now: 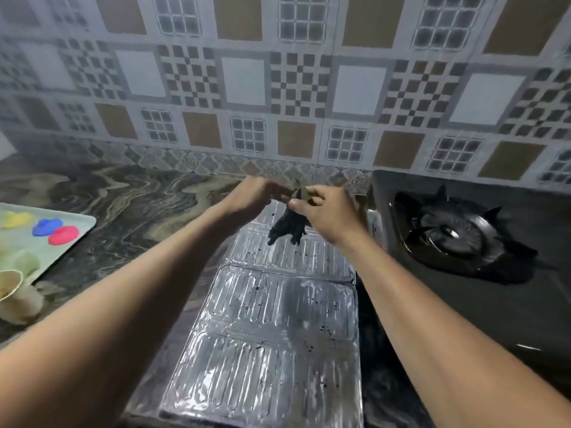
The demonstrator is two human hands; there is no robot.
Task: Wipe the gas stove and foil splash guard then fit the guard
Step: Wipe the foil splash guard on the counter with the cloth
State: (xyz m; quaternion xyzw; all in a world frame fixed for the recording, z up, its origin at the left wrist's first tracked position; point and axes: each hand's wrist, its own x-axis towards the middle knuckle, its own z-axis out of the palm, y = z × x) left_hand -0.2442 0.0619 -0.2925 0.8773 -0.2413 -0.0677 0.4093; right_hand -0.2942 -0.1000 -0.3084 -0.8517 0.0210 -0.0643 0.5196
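Spanning the whole back of the view, the patterned tile wall [278, 88] rises behind a marbled counter [129, 193]. Next in size, the foil splash guard [278, 319] lies flat on the counter in hinged panels, running from near the bottom edge up toward the hands, just left of the gas stove [463, 304]. Its embossed surface shines wetly and carries scattered dark specks, so by my reading the wiping is not finished. The stove's black top sits to the right with its burner [448, 233] and pan support in place.

Being thin foil, the guard should be very light but easily creased or torn; I would lift it by the stiffer rimmed edges with both hands, near a panel fold, rather than pinching the middle. Wet, it may slip.

At the far left a pale green tray [80, 223] holds coloured lids, with a cup [12, 285] near its front edge.

Both forearms reach forward and converge over the far end of the guard. The left hand [250, 196] and right hand [324, 211] meet above it, fingers curled closed around a small dark cloth [285, 227] whose dark, rumpled end dangles below the right thumb. The hands look set to wring or fold it, though motion blur hides exactly how the left fingers grip; a lighter greenish part shows between the two hands.
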